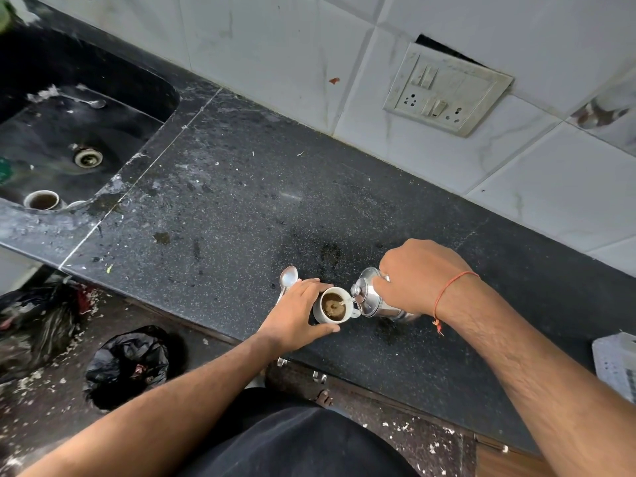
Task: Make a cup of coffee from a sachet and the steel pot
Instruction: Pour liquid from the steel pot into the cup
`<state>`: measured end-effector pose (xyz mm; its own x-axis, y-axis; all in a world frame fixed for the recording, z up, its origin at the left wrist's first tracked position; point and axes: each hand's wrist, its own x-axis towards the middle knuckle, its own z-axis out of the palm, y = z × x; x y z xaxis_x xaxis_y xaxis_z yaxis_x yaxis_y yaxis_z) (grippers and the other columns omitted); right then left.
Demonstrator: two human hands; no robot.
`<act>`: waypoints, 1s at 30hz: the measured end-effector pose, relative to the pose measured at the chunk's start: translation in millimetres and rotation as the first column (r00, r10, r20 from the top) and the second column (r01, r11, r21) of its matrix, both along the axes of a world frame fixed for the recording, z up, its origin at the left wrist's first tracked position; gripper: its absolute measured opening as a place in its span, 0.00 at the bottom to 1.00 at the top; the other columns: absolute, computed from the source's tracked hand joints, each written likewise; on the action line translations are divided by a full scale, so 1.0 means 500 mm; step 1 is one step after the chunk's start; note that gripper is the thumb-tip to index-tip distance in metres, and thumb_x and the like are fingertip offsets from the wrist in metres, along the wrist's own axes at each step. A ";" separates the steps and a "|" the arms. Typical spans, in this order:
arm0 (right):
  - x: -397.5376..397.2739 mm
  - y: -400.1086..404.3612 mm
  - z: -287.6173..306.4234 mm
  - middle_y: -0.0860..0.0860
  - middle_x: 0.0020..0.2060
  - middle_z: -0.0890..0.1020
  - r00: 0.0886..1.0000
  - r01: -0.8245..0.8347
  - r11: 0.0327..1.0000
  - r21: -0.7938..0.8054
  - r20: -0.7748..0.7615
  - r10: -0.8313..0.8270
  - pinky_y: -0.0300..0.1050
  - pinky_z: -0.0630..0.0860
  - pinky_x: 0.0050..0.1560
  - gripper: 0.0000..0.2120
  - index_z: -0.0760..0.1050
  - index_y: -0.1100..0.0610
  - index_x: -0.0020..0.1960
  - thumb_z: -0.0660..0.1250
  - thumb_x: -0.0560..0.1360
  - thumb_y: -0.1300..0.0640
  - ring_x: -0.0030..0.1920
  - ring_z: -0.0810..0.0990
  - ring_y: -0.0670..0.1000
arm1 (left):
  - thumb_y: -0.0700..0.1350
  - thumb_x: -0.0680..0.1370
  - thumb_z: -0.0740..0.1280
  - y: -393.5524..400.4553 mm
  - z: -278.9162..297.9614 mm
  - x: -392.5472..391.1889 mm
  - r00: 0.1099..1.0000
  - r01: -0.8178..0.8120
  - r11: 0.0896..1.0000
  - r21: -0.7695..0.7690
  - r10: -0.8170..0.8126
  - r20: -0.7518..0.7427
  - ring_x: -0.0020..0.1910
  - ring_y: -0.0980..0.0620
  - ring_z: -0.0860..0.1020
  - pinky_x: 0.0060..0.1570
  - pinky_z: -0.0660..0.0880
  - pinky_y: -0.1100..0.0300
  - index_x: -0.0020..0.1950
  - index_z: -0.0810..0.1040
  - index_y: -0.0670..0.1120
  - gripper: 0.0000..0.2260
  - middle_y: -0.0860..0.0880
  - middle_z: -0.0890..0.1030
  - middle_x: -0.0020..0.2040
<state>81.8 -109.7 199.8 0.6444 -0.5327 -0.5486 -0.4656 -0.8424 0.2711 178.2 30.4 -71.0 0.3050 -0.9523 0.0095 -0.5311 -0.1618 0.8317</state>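
Note:
A small white cup [325,316] stands near the front edge of the black counter [223,187], holding brown frothy liquid. My left hand [296,313] wraps around the cup's left side. My right hand [418,275] grips the handle of the steel pot [370,297], which is tilted left with its spout over the cup; a thin stream runs into the liquid. A steel spoon [287,280] lies on the counter just behind my left hand. No sachet is visible.
A dark sink [69,132] at the left holds a used cup [43,200] and a spoon [91,103]. A switch panel [447,89] sits on the tiled wall. A white perforated basket [616,363] is at the right edge. Black rubbish bags [129,363] lie on the floor.

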 end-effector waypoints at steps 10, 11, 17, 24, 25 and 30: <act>0.019 0.009 0.017 0.50 0.33 0.67 1.000 -0.009 1.000 -0.002 -0.025 0.009 0.48 0.70 0.42 0.19 0.61 0.52 0.34 0.59 0.83 0.49 0.43 0.75 0.59 | 0.62 0.72 0.82 0.000 0.002 0.001 1.000 -0.002 1.000 0.013 0.002 0.006 0.76 0.54 0.69 0.73 0.61 0.64 0.75 0.73 0.53 0.36 0.54 0.77 0.72; 0.021 0.009 0.018 0.50 0.33 0.67 1.000 -0.008 1.000 -0.002 -0.030 0.008 0.48 0.70 0.42 0.19 0.61 0.52 0.34 0.59 0.82 0.48 0.42 0.74 0.59 | 0.62 0.72 0.82 0.000 0.002 0.001 1.000 0.000 1.000 0.012 0.000 0.006 0.77 0.54 0.69 0.73 0.60 0.65 0.76 0.73 0.53 0.36 0.54 0.77 0.72; 0.032 0.010 0.021 0.51 0.33 0.68 0.999 -0.012 1.000 -0.001 -0.044 0.012 0.47 0.69 0.39 0.19 0.62 0.52 0.34 0.59 0.82 0.51 0.41 0.74 0.58 | 0.61 0.72 0.82 0.000 0.002 0.002 1.000 -0.001 1.000 -0.003 0.001 0.002 0.78 0.55 0.67 0.72 0.52 0.76 0.76 0.74 0.51 0.36 0.54 0.77 0.73; 0.047 0.014 0.023 0.51 0.33 0.70 0.996 -0.019 1.000 0.000 -0.084 0.019 0.44 0.66 0.36 0.19 0.63 0.53 0.34 0.61 0.83 0.50 0.35 0.72 0.54 | 0.62 0.72 0.82 0.000 0.002 0.002 1.000 -0.003 1.000 -0.007 0.003 -0.007 0.78 0.55 0.68 0.74 0.57 0.68 0.76 0.74 0.52 0.36 0.56 0.77 0.73; 0.050 0.015 0.023 0.51 0.33 0.70 0.996 -0.017 1.000 0.003 -0.086 0.017 0.44 0.66 0.35 0.19 0.63 0.53 0.34 0.61 0.83 0.50 0.34 0.71 0.53 | 0.62 0.72 0.82 0.000 0.003 0.002 1.000 -0.003 1.000 -0.007 0.003 -0.009 0.78 0.55 0.67 0.74 0.57 0.68 0.76 0.74 0.53 0.36 0.55 0.77 0.73; 0.059 0.021 0.021 0.51 0.33 0.68 0.995 -0.008 1.000 0.007 -0.097 0.009 0.48 0.72 0.43 0.19 0.63 0.53 0.34 0.62 0.82 0.50 0.43 0.75 0.59 | 0.62 0.73 0.82 0.000 0.002 0.002 1.000 -0.005 1.000 -0.006 0.005 -0.003 0.79 0.55 0.67 0.75 0.58 0.66 0.76 0.73 0.52 0.37 0.54 0.77 0.73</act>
